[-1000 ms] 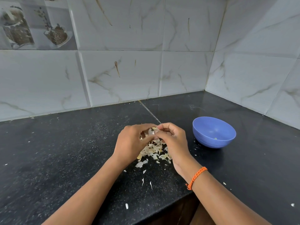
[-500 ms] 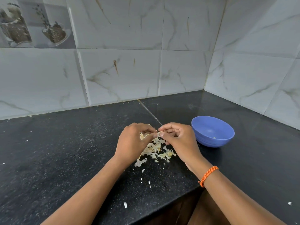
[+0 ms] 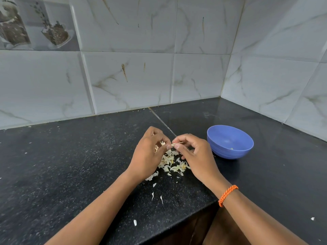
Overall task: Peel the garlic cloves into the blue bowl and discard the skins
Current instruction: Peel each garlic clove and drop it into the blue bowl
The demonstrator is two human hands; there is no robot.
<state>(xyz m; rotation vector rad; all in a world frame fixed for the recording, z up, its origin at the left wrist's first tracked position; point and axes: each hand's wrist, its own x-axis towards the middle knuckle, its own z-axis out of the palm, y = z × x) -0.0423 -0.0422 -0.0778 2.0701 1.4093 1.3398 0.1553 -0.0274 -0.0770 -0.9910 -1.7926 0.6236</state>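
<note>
My left hand (image 3: 147,154) and my right hand (image 3: 194,152) meet fingertip to fingertip above a heap of pale garlic skins (image 3: 172,162) on the black countertop (image 3: 70,165). Between the fingertips both hands pinch a small garlic clove (image 3: 174,144), mostly hidden, with a thin strip of skin sticking out toward the right. More garlic shows inside the curl of my left hand. The blue bowl (image 3: 230,141) stands just right of my right hand, with a small pale piece at its bottom.
Loose skin flakes (image 3: 153,195) lie nearer the counter's front edge (image 3: 177,225). Tiled walls meet in a corner behind and to the right of the bowl. An orange braided band (image 3: 227,195) circles my right wrist.
Both hands have stayed over the skin heap, working the clove; my right hand has shifted slightly right and its fingers have drawn a strip of skin outward.
</note>
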